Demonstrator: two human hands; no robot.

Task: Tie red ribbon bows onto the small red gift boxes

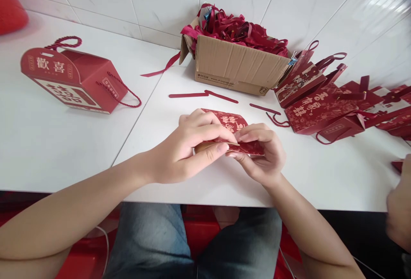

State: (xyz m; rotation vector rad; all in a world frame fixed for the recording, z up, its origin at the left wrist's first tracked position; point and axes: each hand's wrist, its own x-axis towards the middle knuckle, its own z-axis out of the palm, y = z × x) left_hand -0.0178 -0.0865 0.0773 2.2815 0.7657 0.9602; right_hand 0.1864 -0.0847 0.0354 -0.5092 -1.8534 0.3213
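Head view, looking down past a lap in blue jeans [150, 236] to a white desk [48, 142]. Just beyond the desk's near edge, both of the person's hands meet over a flat, folded red paper box [233, 124] printed with pale characters. The left hand [189, 146] is closed on the box's near left part, fingers curled over the top and thumb pressed along the underside. The right hand [261, 152] pinches the box's near right edge between thumb and fingertips. The box is held just above the desk surface, near the middle of the near edge.

At the desk's near right corner, part of another person's hand [400, 202] shows, next to a small red piece.

Farther in, loose red strips [202, 95] lie flat on the desk between the hands and an open cardboard carton [237, 67]. The carton sits at the far edge against the white tiled wall and overflows with tangled red ribbon [244, 28].

Along the right side, a heap of flattened red boxes [324, 105] with cord handles runs toward the far right corner.

Toward the far left, well apart from the hands, an assembled red gift box [77, 80] lies on its side, its rope handles trailing on the desk. A red shape is cut off at the far left corner.
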